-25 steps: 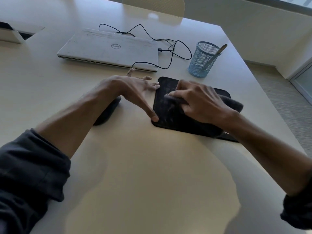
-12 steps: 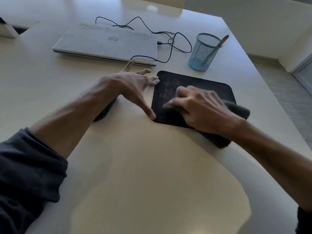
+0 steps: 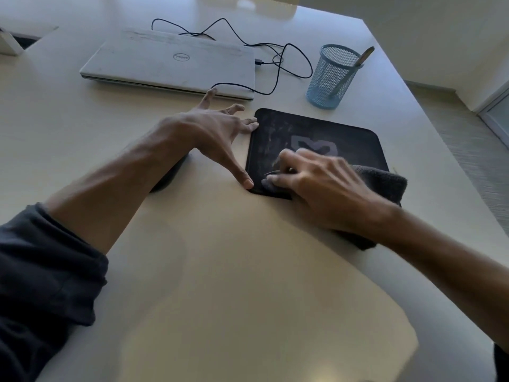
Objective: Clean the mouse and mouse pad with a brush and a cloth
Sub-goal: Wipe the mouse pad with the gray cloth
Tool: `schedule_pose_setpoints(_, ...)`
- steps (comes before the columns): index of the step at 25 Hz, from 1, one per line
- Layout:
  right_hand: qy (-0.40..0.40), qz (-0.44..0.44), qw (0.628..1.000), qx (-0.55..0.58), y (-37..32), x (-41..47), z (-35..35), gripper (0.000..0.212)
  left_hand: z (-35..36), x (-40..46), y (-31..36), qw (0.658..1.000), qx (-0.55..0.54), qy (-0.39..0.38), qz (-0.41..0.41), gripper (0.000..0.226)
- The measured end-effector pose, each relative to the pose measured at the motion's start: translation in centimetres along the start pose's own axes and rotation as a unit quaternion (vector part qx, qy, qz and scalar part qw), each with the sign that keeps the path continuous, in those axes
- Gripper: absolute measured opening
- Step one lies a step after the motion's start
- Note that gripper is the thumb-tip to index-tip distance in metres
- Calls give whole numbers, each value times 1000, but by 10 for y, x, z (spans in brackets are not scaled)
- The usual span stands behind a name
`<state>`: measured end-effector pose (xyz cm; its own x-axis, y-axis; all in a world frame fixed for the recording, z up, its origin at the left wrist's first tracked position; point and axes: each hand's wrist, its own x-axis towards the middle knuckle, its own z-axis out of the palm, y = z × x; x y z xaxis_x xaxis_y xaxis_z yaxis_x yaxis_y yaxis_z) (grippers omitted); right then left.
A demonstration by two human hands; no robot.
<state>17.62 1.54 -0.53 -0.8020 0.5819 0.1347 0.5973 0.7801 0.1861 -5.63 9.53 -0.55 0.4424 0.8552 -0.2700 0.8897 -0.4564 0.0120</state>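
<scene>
A: Two hands at the mouse pad (image 3: 330, 133), mid-frame on the worktop (image 3: 220, 271). The right hand (image 3: 316, 183) curls its fingers round a dark cloth (image 3: 385, 183), pressing it onto the pad's near left corner.

B: And the left hand (image 3: 209, 128)?

A: Spread flat, fingertips bracing the pad's left edge, holding nothing. The mouse (image 3: 170, 175) lies half hidden under that forearm.

B: Risk?

A: Probably the pad skidding toward the mesh cup (image 3: 330, 75), upper right, where the brush (image 3: 363, 57) seems to stand.

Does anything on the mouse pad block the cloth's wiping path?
Nothing visible does. The right hand presses the cloth on the mouse pad; the left hand only touches its left edge.
</scene>
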Motion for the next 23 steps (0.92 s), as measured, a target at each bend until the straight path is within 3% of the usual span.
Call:
schedule_pose_setpoints(4, -8, 152, 988, -28, 30, 35, -3, 29, 0, -2, 0, 1000, -20, -2, -3, 155)
schedule_pose_setpoints(7, -11, 80, 994, -68, 6, 31, 6, 25, 1, 0, 0, 1000, -10, 5, -3, 155)
schedule_pose_setpoints(11, -8, -12, 1000, -4, -19, -2, -1, 19, 1, -1, 1, 1000, -19, 1, -5, 159)
schedule_pose_setpoints(15, -14, 98, 995, -2, -5, 6, -12, 33, 0, -2, 0, 1000, -25, -7, -3, 157)
schedule_pose_setpoints(20, -23, 45, 997, -59, -24, 12, 0, 38, 1, -1, -1, 1000, -22, -8, -5, 158)
schedule_pose_setpoints(23, -15, 111, 993, -43, -11, -17, 1, 40, 2, -1, -3, 1000, -26, -5, 0, 155)
